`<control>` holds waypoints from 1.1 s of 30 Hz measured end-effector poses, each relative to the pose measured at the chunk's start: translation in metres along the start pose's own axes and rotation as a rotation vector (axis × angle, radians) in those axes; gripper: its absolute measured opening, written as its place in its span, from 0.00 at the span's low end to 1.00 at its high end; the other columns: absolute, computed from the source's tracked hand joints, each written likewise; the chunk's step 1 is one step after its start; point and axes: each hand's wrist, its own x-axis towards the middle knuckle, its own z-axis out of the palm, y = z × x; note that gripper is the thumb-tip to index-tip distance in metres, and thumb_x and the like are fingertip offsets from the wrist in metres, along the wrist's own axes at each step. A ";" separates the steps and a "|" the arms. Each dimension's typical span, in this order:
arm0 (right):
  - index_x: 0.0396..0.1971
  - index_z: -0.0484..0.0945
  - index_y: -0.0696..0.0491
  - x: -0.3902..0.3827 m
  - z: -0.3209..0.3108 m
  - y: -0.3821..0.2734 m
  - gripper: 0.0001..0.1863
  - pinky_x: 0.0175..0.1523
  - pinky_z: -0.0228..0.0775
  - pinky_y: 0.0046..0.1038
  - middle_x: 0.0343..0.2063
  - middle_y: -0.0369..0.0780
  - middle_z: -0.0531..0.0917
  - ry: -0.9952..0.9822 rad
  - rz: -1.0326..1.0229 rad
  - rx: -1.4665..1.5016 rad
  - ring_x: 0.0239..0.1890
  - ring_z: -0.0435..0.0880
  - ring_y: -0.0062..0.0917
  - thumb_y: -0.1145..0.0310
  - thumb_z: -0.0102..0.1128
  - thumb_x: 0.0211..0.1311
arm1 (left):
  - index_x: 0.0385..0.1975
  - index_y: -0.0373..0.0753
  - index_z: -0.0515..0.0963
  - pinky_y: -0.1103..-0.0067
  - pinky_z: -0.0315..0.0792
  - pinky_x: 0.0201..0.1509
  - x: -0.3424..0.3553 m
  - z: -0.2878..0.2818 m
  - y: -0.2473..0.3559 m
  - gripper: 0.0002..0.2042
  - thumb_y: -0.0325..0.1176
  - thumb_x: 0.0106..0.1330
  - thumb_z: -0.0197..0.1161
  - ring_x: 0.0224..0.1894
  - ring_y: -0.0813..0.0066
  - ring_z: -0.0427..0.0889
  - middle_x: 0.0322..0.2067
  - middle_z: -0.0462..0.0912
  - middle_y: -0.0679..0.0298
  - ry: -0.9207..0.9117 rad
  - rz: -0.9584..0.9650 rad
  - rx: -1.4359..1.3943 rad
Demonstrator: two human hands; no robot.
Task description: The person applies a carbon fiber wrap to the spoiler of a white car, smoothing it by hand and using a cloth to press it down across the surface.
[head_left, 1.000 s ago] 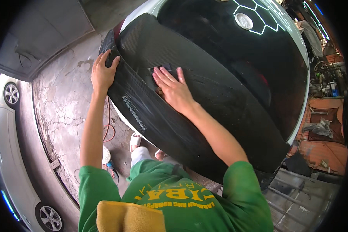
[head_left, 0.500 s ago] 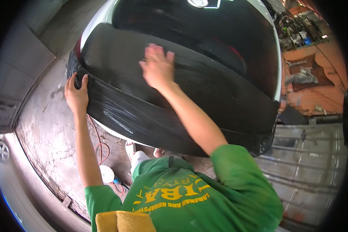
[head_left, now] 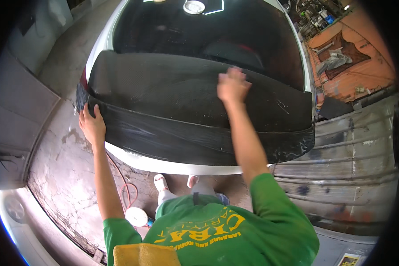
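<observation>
In front of me is the back of a white car, its trunk lid (head_left: 164, 88) covered in a dark, matte black surface with pale dusty streaks. My left hand (head_left: 92, 125) rests at the left corner of the lid's rear edge, thumb and fingers apart on the black surface. Over the right half of the lid, close to the rear window (head_left: 199, 31), is my right hand (head_left: 234, 87). Motion blurs its fingers, which look spread, with nothing visible in them. Whether that palm presses on the surface cannot be told.
A round white pad of a power tool (head_left: 136, 217) lies on the cracked concrete floor beside an orange cord (head_left: 127, 188). Another pale car (head_left: 20, 221) stands at lower left. Ridged metal sheeting (head_left: 341, 155) lies to the right, with an orange panel (head_left: 363, 44) beyond.
My right hand has moved rightward across the lid from its left-centre. My left hand stays at the left corner. The whole view has shifted and turned slightly.
</observation>
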 end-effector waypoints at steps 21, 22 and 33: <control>0.61 0.71 0.55 -0.013 0.009 -0.050 0.26 0.67 0.50 0.58 0.66 0.43 0.66 -0.011 -0.375 0.250 0.69 0.61 0.36 0.54 0.48 0.69 | 0.49 0.41 0.81 0.66 0.70 0.58 0.010 -0.002 -0.004 0.21 0.49 0.63 0.66 0.53 0.54 0.79 0.49 0.81 0.52 0.024 -0.048 -0.156; 0.60 0.71 0.54 -0.016 0.003 -0.020 0.25 0.66 0.53 0.57 0.66 0.42 0.66 -0.056 -0.424 0.219 0.69 0.62 0.36 0.54 0.48 0.70 | 0.49 0.41 0.81 0.66 0.70 0.59 0.007 -0.007 -0.012 0.21 0.49 0.63 0.66 0.53 0.53 0.78 0.49 0.81 0.52 0.030 -0.067 -0.151; 0.68 0.62 0.56 -0.035 -0.009 -0.020 0.32 0.69 0.44 0.61 0.72 0.40 0.59 -0.117 -0.585 0.279 0.73 0.58 0.35 0.56 0.52 0.69 | 0.47 0.43 0.81 0.66 0.71 0.58 -0.002 -0.015 0.003 0.20 0.47 0.60 0.69 0.52 0.53 0.78 0.49 0.79 0.51 0.086 -0.156 -0.168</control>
